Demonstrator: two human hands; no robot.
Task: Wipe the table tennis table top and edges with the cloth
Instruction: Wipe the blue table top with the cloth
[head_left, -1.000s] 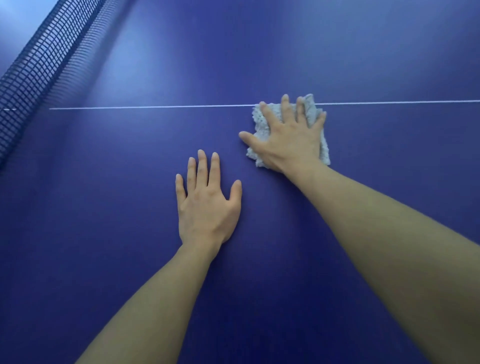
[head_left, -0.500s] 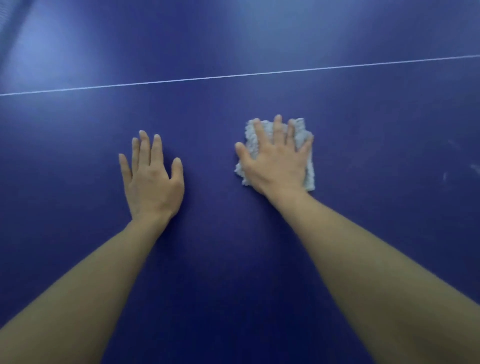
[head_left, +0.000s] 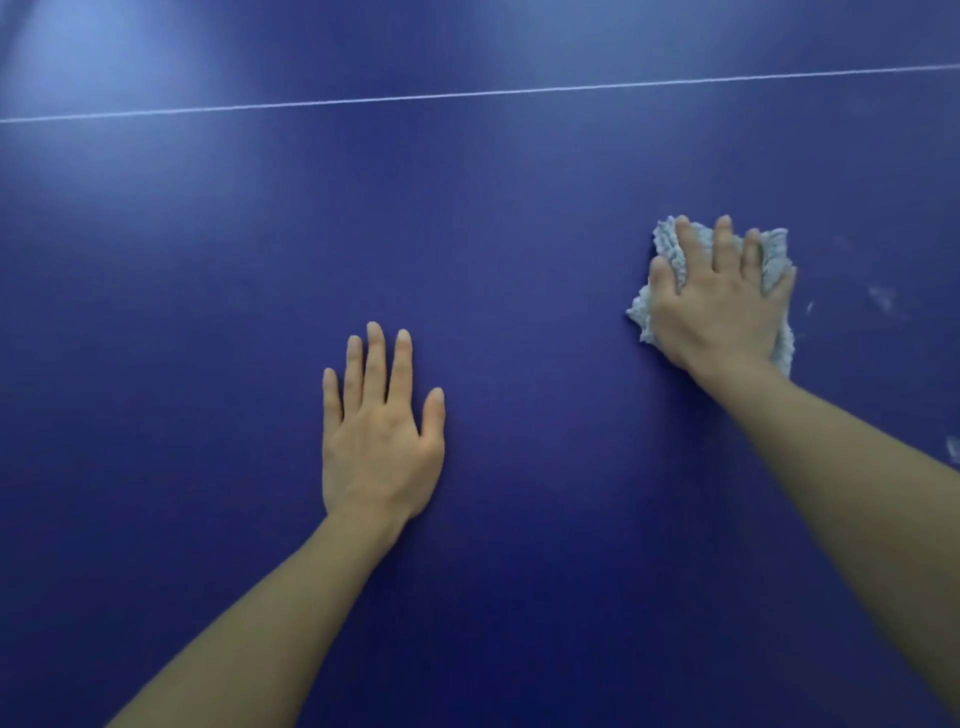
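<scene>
Head view: cloth (head_left: 670, 260), pale and bunched, lies flat on the blue table (head_left: 519, 208), well on the near side of the white line (head_left: 467, 94). Right hand (head_left: 719, 306) presses it down, fingers straight and spread, not curled round it. Left hand (head_left: 382, 431) rests flat on the bare top, left of the cloth and nearer the person, fingers straight, holding nothing. Pale smudges (head_left: 883, 299) show just right of the cloth, with one more nearer the person at the frame's right edge. Judgement: top wiping is mid-way; the stretch left of the cloth looks clean, the smudges remain. No table edge is in view, so edge progress cannot be told.
</scene>
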